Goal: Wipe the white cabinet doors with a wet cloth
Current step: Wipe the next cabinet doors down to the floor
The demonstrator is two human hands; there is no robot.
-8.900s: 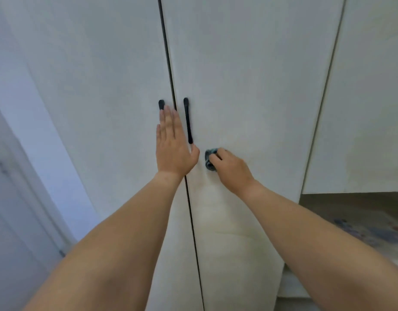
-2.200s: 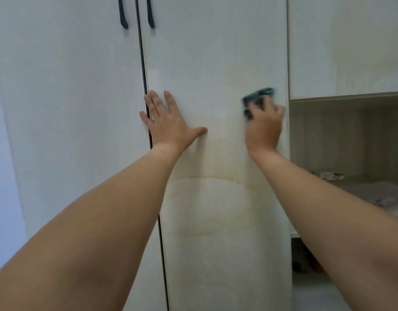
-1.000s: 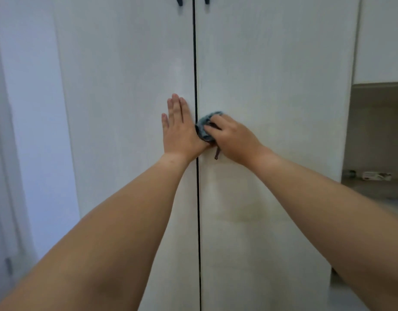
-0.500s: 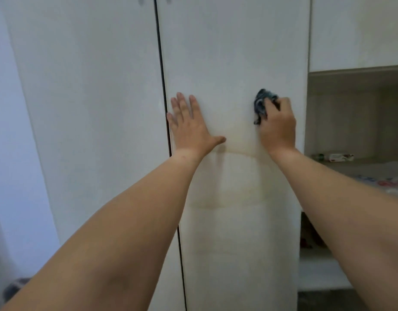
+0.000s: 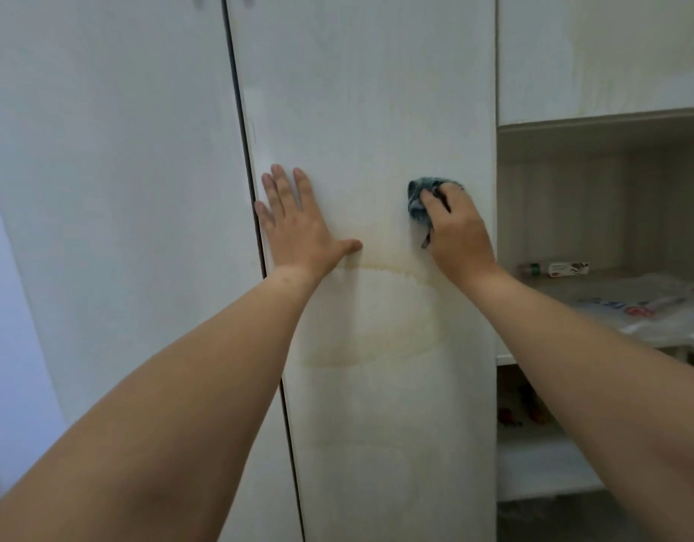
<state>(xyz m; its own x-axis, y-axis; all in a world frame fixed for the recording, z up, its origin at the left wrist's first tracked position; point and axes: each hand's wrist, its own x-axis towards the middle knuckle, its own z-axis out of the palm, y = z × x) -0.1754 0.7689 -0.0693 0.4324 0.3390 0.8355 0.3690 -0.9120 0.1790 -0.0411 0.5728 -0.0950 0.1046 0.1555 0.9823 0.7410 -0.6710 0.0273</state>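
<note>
At the far left a pale wall [image 5: 9, 307] runs down beside the left cabinet door [image 5: 122, 189], a plain white panel that ends at a dark vertical gap [image 5: 242, 119]. Just right of that gap the left hand [image 5: 298, 224] lies flat on the right cabinet door [image 5: 369, 91], fingers straight and slightly spread, thumb out to the right, holding nothing. Between the two hands the door shows yellowish curved stain lines [image 5: 380, 267], one at wrist level and more arcs below it. To the right the right hand [image 5: 455, 228] presses a bunched blue-grey cloth [image 5: 419, 201] against the same door, fingers curled over the wad, which sticks out past the fingertips to the upper left, with a thin strand hanging beside the palm. This hand sits close to the door's right edge, with little door surface left beyond its knuckles. Right of that edge an open shelf recess [image 5: 572, 213] holds a small tube-shaped package [image 5: 556, 269] lying on its side near the back and, further right and nearer, a crumpled clear plastic bag [image 5: 658, 307] with blue and red print. Above the recess hangs an upper cabinet door [image 5: 603, 52], faintly yellowed. Below the shelf a lower compartment [image 5: 533, 416] contains a few small reddish items too blurred to identify. Above both hands the door stretches bare and wide up to the frame's top, and below the wrists it continues unobstructed apart from the forearms crossing it.
</note>
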